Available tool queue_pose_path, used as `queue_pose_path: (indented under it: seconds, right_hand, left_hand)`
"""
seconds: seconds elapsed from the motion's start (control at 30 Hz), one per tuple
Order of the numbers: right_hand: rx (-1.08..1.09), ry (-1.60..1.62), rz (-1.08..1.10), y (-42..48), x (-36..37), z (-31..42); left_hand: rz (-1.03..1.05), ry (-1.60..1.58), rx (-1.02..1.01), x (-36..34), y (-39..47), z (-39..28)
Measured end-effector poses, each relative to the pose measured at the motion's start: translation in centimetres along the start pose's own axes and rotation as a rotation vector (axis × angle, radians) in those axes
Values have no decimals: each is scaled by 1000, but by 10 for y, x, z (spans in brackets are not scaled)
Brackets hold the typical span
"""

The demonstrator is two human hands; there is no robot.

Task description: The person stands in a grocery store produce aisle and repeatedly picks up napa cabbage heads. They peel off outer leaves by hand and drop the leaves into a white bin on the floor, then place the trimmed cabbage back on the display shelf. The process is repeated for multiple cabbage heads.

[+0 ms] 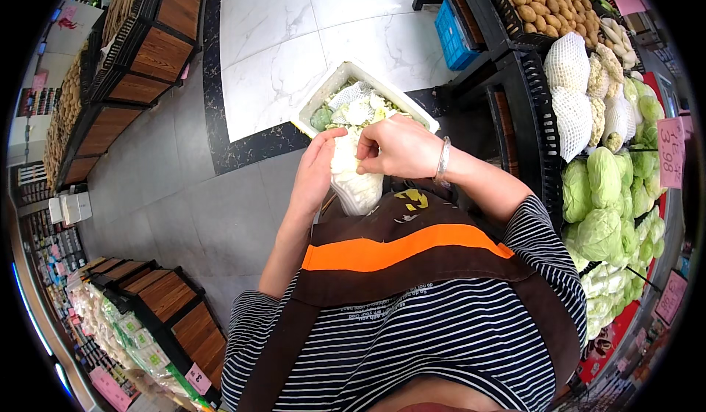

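A pale napa cabbage (pixel 357 183) is held upright against the person's brown apron. My left hand (pixel 315 172) wraps its left side, the fingers near its top. My right hand (pixel 400 147), with a silver bracelet at the wrist, is curled over the cabbage's upper right, thumb and fingertips pinching at its leaves. Just beyond both hands a white foam box (pixel 411 111) stands on the floor, holding leaf scraps, white foam netting (pixel 351 96) and a green vegetable piece (pixel 321 118). The lower end of the cabbage rests near the apron.
At the right, a black stand (pixel 538 98) bears potatoes (pixel 543 1), netted cauliflowers (pixel 568 106) and green cabbages (pixel 600 233). A blue plastic crate (pixel 453 36) is beneath a shelf. Wood-panelled produce stands (pixel 132 53) line the left, with another stand (pixel 165 296) at the lower left.
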State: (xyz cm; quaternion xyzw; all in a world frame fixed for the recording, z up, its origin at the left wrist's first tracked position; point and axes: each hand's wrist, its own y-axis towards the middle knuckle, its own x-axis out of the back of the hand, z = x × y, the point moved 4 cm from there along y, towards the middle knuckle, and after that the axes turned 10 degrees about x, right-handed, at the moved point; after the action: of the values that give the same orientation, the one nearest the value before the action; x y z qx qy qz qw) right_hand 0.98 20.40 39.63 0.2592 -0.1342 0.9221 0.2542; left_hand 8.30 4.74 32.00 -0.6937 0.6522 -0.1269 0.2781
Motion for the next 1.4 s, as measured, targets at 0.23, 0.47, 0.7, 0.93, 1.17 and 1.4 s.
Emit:
queue_pose_path:
  seconds: [0.23,0.47,0.7,0.93,1.17,1.4]
  right_hand:
    - [-26,13,154,8,2,-1]
    - [77,-17,104,-2,0,11]
    - [62,61,-19,-17,28,-16]
    - [-85,-198,-239,-12,19,-57]
    - [46,-247,-337,-15,8,-39]
    - [295,32,-292,-23,-20,7]
  left_hand:
    - [-17,55,9,-3,-2,-2]
    - [-19,60,2,-2,-2,-2]
    - [-31,-42,33,3,-3,4]
    - [-47,-65,43,10,0,10]
    - [-36,-147,74,14,-2,14]
    - [28,-235,14,11,-9,13]
